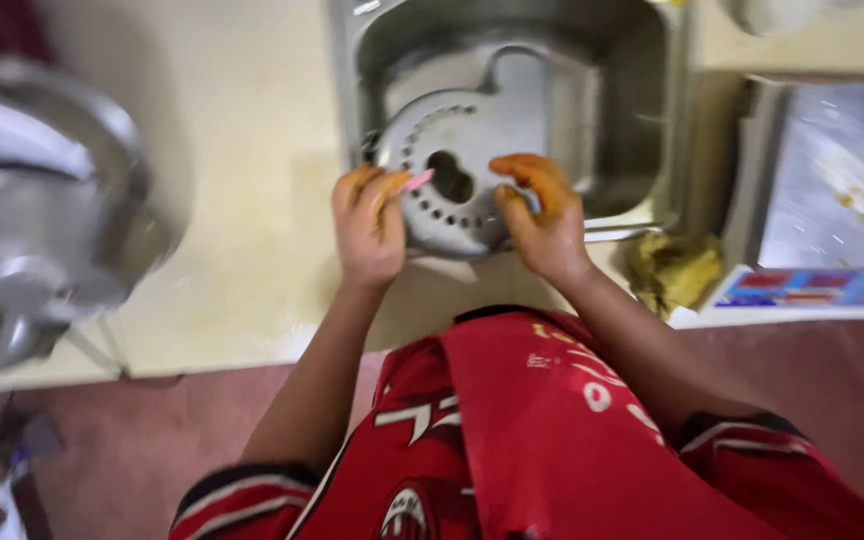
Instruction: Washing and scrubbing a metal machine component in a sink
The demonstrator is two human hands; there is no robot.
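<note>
The round perforated steel disc [452, 170] looks dull grey, matt metal. The rectangular stainless sink [642, 110] behind it is brushed. The pale yellow counter [242, 200] looks smooth.

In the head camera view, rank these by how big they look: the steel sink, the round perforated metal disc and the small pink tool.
1. Stainless steel sink, largest.
2. Round perforated metal disc, held over it by both hands.
3. Small pink tool in the left hand, smallest.

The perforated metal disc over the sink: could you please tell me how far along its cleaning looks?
Midway, I think. Both hands hold the perforated metal disc over the sink: the left hand works a small pink tool at its holes, the right hand steadies the rim. Yellow stains remain on both hands; no running water shows.
</note>
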